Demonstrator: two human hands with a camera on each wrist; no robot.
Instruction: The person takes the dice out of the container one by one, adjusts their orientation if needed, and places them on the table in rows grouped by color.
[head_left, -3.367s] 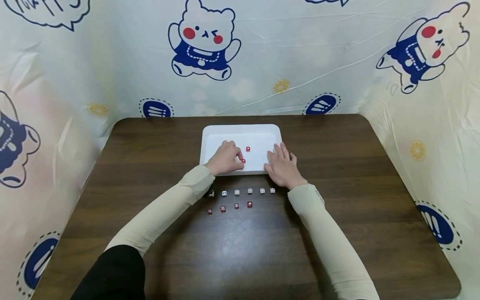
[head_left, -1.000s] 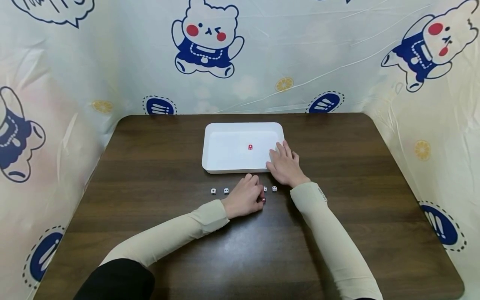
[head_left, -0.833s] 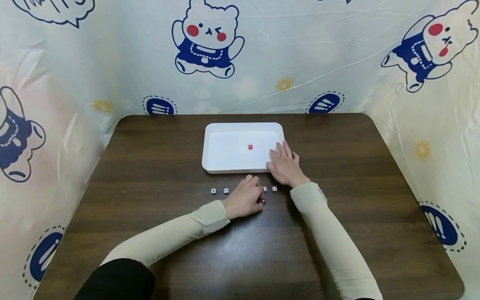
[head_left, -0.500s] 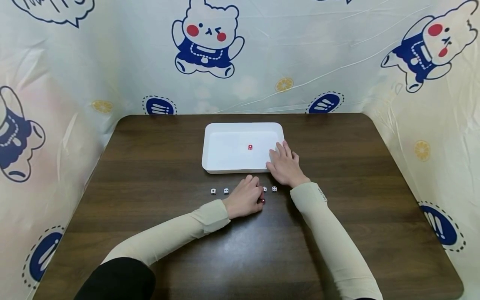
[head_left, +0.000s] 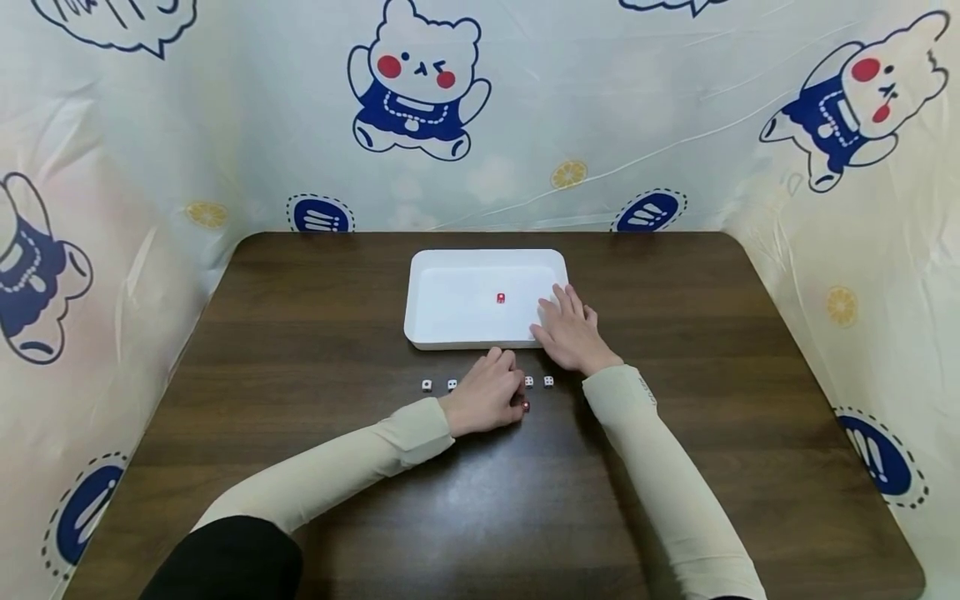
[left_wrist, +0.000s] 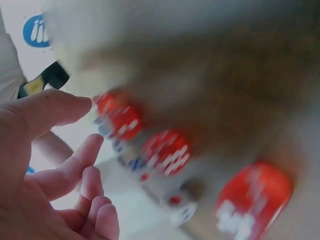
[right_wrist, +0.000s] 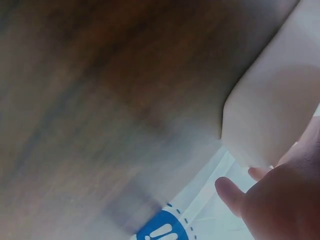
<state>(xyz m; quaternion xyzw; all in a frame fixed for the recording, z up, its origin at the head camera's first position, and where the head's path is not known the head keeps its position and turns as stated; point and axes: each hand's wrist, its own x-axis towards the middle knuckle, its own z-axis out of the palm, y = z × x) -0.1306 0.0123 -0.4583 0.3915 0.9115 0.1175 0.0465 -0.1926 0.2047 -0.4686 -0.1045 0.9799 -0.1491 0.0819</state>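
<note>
In the head view my left hand [head_left: 483, 396] is low over the table in front of the tray, pinching a red die [head_left: 526, 407] at thumb and index tips. The left wrist view shows that die [left_wrist: 105, 103] at the thumb tip, with more red dice [left_wrist: 167, 152] lined up nearer the camera, blurred. A row of white dice [head_left: 548, 382] runs just behind; my left hand covers its middle. Another red die [head_left: 501, 297] lies inside the white tray [head_left: 442, 321]. My right hand [head_left: 573, 333] rests on the tray's front right corner, fingers extended.
The brown wooden table [head_left: 675, 333] spreads out on both sides and in front of the dice. A cartoon-printed curtain [head_left: 540, 100] stands along its back and sides.
My left hand has come from inside the tray to the row of red dice, bringing one red die. For the last second it has stayed nearly still. My right hand keeps its place on the tray.
</note>
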